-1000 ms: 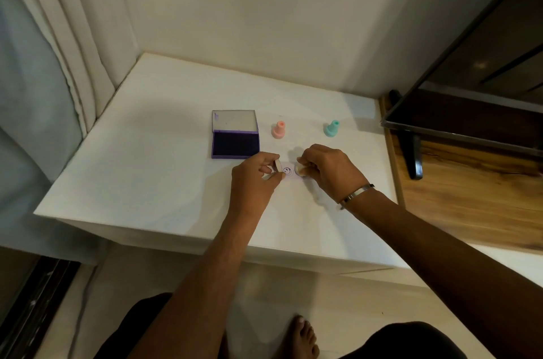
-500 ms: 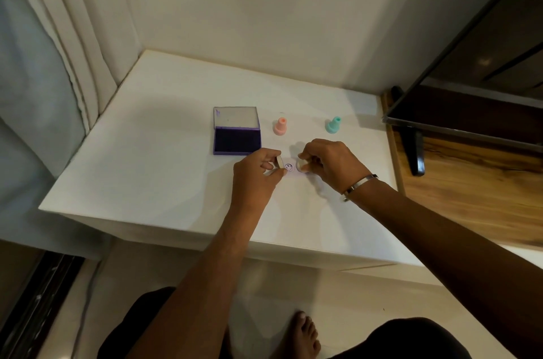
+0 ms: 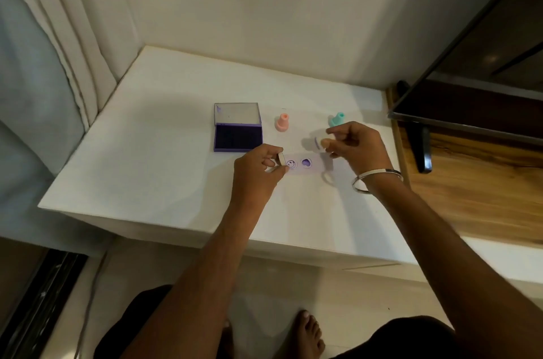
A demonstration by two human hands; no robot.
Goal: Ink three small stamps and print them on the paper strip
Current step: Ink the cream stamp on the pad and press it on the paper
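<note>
A pale paper strip (image 3: 299, 171) lies on the white table (image 3: 164, 159) and carries a smiley print (image 3: 291, 164) and a purple heart print (image 3: 306, 163). My left hand (image 3: 258, 170) pinches the strip's left end, which curls up between thumb and fingers. My right hand (image 3: 357, 147) is raised just right of the strip and grips a small stamp (image 3: 320, 143), its purple inked face turned left. A pink stamp (image 3: 282, 122) and a teal stamp (image 3: 336, 119) stand upright behind the strip. The open purple ink pad (image 3: 238, 137) sits at the left.
A wall corner and curtain (image 3: 58, 44) border the table's left and back. A dark TV screen (image 3: 482, 70) on its stand rests on a wooden shelf (image 3: 476, 182) at the right. My foot (image 3: 308, 335) shows on the floor below the table's front edge.
My right hand has lifted the stamp off the strip and moved up and right, uncovering a heart print beside the smiley. My left hand still holds the strip's end.
</note>
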